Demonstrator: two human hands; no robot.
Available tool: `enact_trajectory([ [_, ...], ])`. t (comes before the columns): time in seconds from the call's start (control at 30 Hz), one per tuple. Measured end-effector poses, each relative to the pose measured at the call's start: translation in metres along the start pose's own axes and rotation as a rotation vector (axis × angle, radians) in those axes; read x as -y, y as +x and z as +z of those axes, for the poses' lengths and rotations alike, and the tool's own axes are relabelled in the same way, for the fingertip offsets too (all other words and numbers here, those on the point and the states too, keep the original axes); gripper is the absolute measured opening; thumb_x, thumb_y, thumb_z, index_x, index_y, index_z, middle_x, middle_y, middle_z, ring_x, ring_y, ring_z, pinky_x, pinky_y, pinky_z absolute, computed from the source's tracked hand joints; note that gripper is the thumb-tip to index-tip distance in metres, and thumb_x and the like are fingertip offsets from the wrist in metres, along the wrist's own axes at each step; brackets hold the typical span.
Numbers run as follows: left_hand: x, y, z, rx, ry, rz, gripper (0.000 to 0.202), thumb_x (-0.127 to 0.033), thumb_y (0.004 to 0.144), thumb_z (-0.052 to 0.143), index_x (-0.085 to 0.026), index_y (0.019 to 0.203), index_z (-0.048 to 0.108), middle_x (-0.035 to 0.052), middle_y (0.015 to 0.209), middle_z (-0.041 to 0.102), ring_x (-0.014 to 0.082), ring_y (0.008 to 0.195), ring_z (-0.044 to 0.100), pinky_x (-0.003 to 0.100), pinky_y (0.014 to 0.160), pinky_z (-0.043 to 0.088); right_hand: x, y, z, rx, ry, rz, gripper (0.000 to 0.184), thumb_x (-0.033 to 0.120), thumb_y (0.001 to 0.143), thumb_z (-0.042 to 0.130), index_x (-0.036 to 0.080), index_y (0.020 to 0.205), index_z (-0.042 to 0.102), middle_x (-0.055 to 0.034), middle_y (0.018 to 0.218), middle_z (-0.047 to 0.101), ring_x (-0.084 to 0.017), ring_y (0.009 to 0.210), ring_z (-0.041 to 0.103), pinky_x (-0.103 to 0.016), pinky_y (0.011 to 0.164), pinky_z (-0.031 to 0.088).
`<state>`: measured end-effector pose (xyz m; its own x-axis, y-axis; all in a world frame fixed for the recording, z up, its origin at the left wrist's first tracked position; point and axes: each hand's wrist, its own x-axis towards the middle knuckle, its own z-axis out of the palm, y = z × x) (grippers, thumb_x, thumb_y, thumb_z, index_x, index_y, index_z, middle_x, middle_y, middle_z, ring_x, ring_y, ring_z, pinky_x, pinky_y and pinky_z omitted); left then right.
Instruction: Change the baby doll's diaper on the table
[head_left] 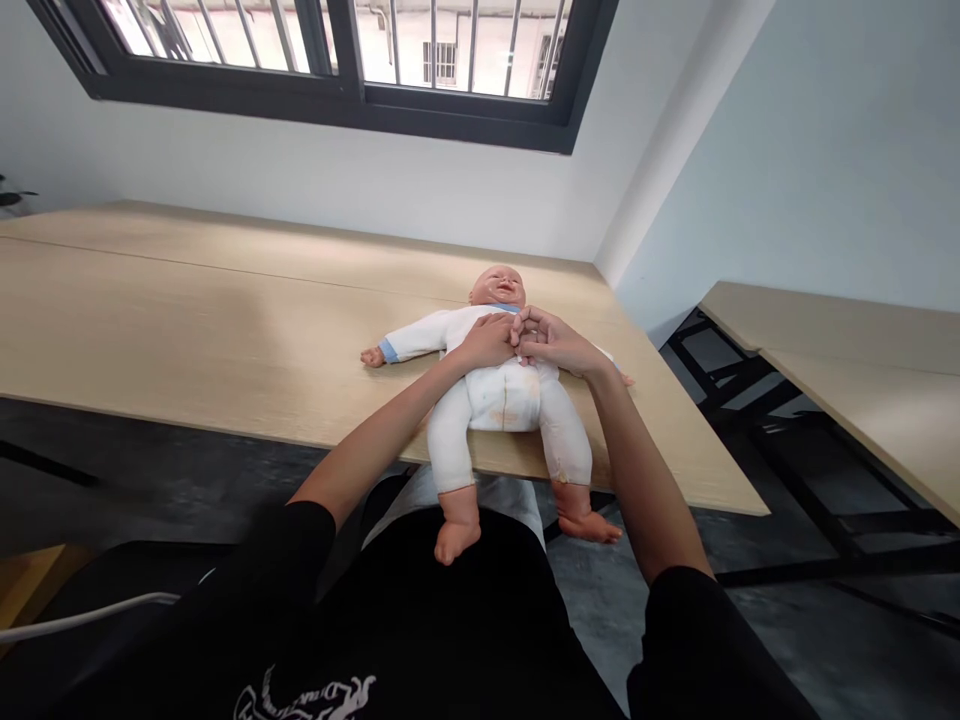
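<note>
A baby doll [495, 400] in a white romper with blue cuffs lies on its back on the wooden table [187, 320], its legs hanging over the near edge. My left hand [487, 340] rests on the doll's chest with its fingers curled on the cloth. My right hand [551, 340] is right beside it, fingers pinched together on the front of the romper near the collar. The two hands touch each other over the chest.
A dark-framed barred window [337, 60] sits above the table against the white wall. A second wooden table [862, 350] with black legs stands to the right, with a gap of dark floor between. A white cable [90, 615] lies at lower left.
</note>
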<state>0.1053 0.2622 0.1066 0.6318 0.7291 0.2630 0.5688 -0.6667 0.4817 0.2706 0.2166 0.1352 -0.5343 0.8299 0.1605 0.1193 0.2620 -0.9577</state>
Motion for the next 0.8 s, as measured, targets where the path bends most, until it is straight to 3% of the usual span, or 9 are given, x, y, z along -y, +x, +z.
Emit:
enact_trajectory([
  [0.2,0.007,0.002,0.004,-0.117,-0.201,-0.026,0.027,-0.016,0.087,0.048,-0.019,0.108,0.064,0.0074,0.105,0.073,0.0240,0.103,0.066,0.039,0.099,0.049,-0.006,0.003,0.006,-0.055,-0.028,-0.011,0.028,0.019,0.069,0.069,0.021,0.090,0.051,0.0018,0.088,0.053,-0.011,0.074,0.055,-0.022,0.060,0.047],
  [0.4,0.013,0.005,0.011,-0.162,-0.357,-0.048,0.034,-0.012,0.086,0.039,-0.020,0.113,0.058,0.0025,0.082,0.070,0.0189,0.078,0.066,0.036,0.085,0.054,-0.012,0.006,0.009,-0.098,0.000,-0.024,0.027,0.021,0.069,0.067,0.021,0.090,0.049,0.0031,0.085,0.054,-0.010,0.067,0.056,-0.023,0.059,0.046],
  [0.53,0.008,0.004,0.007,-0.218,-0.395,-0.068,0.035,-0.009,0.085,0.038,-0.018,0.114,0.056,0.0053,0.093,0.071,0.0199,0.085,0.066,0.035,0.085,0.054,-0.017,0.008,0.014,-0.122,0.030,-0.020,0.034,0.025,0.069,0.075,0.022,0.090,0.048,0.0043,0.080,0.057,-0.013,0.069,0.062,-0.028,0.068,0.053],
  [0.63,0.006,-0.008,-0.005,-0.359,-0.369,-0.044,0.032,-0.011,0.092,0.035,-0.019,0.115,0.055,0.0090,0.112,0.069,0.0209,0.105,0.064,0.034,0.094,0.051,-0.017,0.007,0.017,-0.132,0.011,-0.006,0.036,0.032,0.075,0.078,0.021,0.093,0.049,0.0020,0.081,0.061,-0.016,0.076,0.066,-0.032,0.075,0.056],
  [0.73,0.015,-0.036,-0.020,-0.510,-0.214,-0.092,0.024,-0.012,0.094,0.034,-0.019,0.106,0.054,0.0110,0.112,0.066,0.0224,0.107,0.061,0.036,0.098,0.048,-0.016,0.006,0.016,-0.134,-0.032,0.020,0.035,0.038,0.080,0.078,0.020,0.096,0.052,-0.0004,0.081,0.065,-0.015,0.074,0.067,-0.031,0.074,0.056],
  [0.8,0.027,-0.061,-0.026,-0.518,-0.056,-0.208,0.016,-0.016,0.095,0.037,-0.019,0.096,0.053,0.0122,0.100,0.063,0.0258,0.099,0.060,0.040,0.094,0.048,-0.015,0.006,0.016,-0.123,-0.040,0.019,0.036,0.039,0.079,0.078,0.019,0.096,0.054,-0.0015,0.080,0.067,-0.015,0.072,0.066,-0.030,0.073,0.056],
])
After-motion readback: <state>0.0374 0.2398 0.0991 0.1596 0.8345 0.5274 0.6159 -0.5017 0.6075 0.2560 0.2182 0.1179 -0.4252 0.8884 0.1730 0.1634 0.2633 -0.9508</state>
